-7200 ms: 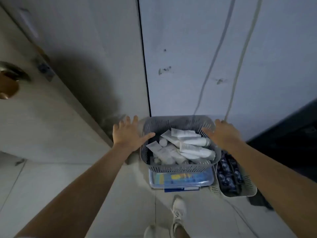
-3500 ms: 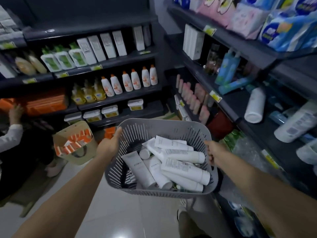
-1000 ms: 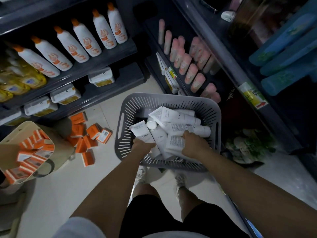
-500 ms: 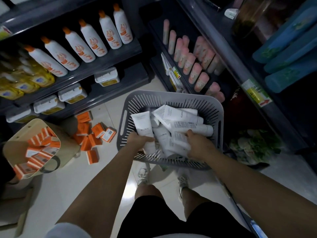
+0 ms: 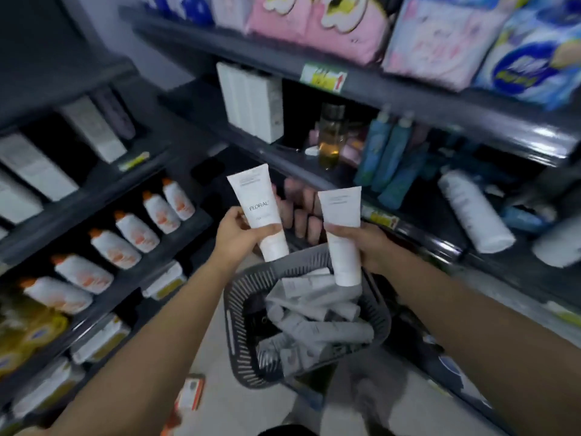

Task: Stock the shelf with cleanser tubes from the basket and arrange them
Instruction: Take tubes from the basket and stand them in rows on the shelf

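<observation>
My left hand grips a white cleanser tube marked FLORAL, cap end down, crimped end up. My right hand grips a second white tube the same way. Both tubes are raised above the grey slotted basket, which sits on the floor below with several more white tubes piled inside. Behind the raised tubes, a row of pink tubes stands on the dark shelf to the right.
White bottles with orange caps line the left shelf. Blue bottles, a white box and a fallen white bottle fill the right shelves. Orange boxes lie on the floor near the basket.
Both hands have lifted one tube each out of the basket and raised them toward the shelves. My view has tilted up from the basket to the shelving.
</observation>
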{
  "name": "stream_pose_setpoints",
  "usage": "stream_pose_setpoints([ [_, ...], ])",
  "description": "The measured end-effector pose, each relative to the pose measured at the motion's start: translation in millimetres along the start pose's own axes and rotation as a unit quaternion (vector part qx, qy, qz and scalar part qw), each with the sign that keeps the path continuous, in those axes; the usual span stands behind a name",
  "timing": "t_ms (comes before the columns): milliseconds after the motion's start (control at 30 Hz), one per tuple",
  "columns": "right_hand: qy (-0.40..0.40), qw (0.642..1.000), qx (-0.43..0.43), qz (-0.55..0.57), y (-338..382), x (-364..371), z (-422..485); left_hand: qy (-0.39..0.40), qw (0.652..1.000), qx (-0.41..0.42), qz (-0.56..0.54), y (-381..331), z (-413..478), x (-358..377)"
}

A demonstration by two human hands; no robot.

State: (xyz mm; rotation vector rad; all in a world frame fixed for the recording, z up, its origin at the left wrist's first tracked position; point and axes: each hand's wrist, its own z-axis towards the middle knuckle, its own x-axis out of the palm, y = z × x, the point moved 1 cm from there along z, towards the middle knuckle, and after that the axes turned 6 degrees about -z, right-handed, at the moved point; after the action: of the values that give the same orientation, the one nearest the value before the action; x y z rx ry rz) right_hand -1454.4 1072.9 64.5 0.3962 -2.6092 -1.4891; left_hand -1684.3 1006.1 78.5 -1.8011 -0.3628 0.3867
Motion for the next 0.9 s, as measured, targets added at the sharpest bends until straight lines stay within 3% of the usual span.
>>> stream_pose_setpoints([
  [200, -0.099, 0.99, -0.079, 0.057, 65, -59, -78, 0.179, 0.973, 0.14, 0.035, -79, -18, 69],
  [433, -0.212, 0.954, -0.193, 0.092, 107, -150, -181, 0.311, 0.897, 0.312, 0.05, -134, -79, 178],
  [700, -0.34, 0.896, -0.259, 0.118, 115, -291, -290, 0.406, 0.85, 0.335, -0.029, -189, -176, 321],
  [900, -0.385, 0.872, -0.281, 0.114, 107, -399, -345, 0.422, 0.851, 0.311, -0.041, -210, -234, 428],
])
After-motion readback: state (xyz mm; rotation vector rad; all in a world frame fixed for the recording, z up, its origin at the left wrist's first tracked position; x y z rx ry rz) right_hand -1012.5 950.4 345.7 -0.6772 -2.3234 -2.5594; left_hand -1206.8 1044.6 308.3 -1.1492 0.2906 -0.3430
